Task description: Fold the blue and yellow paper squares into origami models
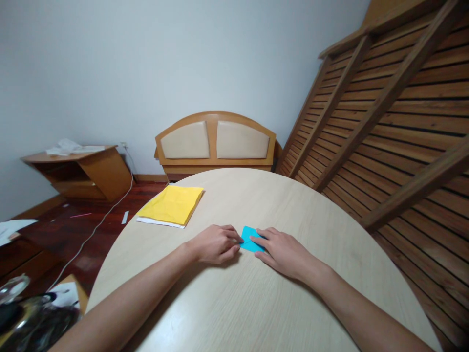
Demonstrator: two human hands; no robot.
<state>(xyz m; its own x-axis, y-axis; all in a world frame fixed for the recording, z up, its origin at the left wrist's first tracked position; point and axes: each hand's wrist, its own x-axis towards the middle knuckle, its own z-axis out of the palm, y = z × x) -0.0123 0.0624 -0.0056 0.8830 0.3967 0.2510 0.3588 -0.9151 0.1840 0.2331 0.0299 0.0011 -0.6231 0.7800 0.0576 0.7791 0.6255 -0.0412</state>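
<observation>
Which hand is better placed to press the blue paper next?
Probably the right hand: its fingers lie over the blue paper, whereas the left hand is only at its left edge.

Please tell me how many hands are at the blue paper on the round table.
2: the left hand at the left edge of the blue paper, and the right hand over its right side. No other hands show.

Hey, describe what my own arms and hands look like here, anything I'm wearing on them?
Your bare left hand and bare right hand have no gloves. No sleeves, watches, rings or bracelets show on the visible left forearm or right forearm.
</observation>
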